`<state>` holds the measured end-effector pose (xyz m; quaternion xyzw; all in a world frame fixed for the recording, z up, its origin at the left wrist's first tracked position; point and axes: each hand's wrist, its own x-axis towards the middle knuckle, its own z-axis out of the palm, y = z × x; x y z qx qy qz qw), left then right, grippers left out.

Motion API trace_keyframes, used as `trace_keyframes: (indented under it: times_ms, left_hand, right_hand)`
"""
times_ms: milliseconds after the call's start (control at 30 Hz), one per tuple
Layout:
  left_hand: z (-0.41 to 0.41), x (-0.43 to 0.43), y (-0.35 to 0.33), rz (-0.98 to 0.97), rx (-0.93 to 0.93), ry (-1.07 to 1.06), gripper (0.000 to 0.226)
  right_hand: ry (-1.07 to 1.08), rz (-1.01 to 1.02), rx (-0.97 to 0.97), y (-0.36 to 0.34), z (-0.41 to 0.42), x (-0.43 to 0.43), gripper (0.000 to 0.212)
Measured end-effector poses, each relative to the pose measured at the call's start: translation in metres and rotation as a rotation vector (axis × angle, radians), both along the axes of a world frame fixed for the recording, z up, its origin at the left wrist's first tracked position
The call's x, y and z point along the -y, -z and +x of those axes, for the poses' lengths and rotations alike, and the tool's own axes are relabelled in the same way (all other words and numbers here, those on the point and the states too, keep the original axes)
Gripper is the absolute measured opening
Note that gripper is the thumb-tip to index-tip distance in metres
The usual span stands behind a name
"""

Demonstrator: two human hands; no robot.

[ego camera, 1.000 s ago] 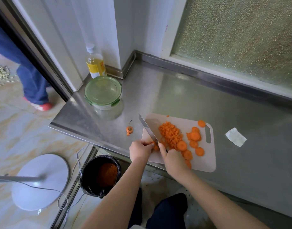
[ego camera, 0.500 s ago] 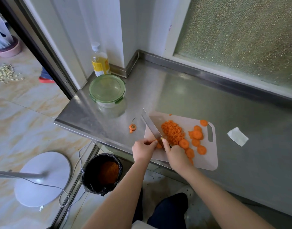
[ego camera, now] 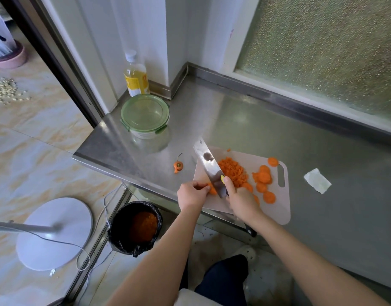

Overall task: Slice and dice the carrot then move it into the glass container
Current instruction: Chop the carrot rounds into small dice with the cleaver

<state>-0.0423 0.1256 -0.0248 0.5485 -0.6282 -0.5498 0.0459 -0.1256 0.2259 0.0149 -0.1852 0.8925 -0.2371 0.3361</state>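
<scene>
While the round green-lidded glass container [ego camera: 144, 113] sits far left on the steel counter [ego camera: 234, 120], left hand [ego camera: 191, 194] pinches an orange carrot piece [ego camera: 212, 191] on the pale plastic cutting board [ego camera: 278, 208]. Right hand [ego camera: 241, 199] grips the broad steel cleaver [ego camera: 208, 167], blade against that piece. Rightward: diced carrot heap [ego camera: 233, 171], round carrot slices [ego camera: 264, 180].

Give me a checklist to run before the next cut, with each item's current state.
1. Right hand grips the knife: ok.
2. Left hand pins the carrot piece beside the knife: ok.
3. Left fingertips clear of the knife's edge: cannot tell.
4. Glass container open for the diced carrot: not ok, its green lid is on.
5. All slices diced: not ok, whole round slices lie on the cutting board.
</scene>
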Motion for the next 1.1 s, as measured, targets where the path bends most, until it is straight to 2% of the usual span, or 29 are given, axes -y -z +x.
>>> trace_keyframes:
  times_ms: [267, 500, 633, 867, 933, 1033, 1100]
  left_hand:
    - [-0.001, 0.001, 0.000, -0.009, 0.017, 0.005, 0.011]
    - [-0.003, 0.003, 0.003, 0.002, 0.027, 0.009, 0.009]
    - [-0.005, 0.002, 0.004, 0.006, 0.037, 0.003, 0.008]
    - [-0.004, 0.003, 0.001, 0.010, 0.034, 0.010, 0.002]
    - [-0.004, 0.003, 0.001, 0.005, 0.036, 0.016, 0.004]
    - [-0.003, 0.003, 0.000, -0.003, 0.032, 0.022, 0.003]
    - [-0.003, 0.003, -0.001, -0.006, 0.025, 0.020, 0.004]
  right_hand:
    - [0.000, 0.056, 0.001, 0.008, 0.006, -0.006, 0.067]
    - [-0.115, 0.142, -0.106, 0.004, 0.012, -0.007, 0.066]
    - [-0.179, 0.147, -0.068, -0.006, 0.016, -0.003, 0.056]
    - [-0.165, 0.164, -0.027, -0.018, 0.022, 0.008, 0.061]
    - [-0.156, 0.146, -0.070, -0.010, 0.024, 0.006, 0.063]
    - [-0.139, 0.127, -0.266, 0.003, 0.027, 0.005, 0.070]
    - [-0.105, 0.115, -0.283, 0.006, 0.027, 0.006, 0.069]
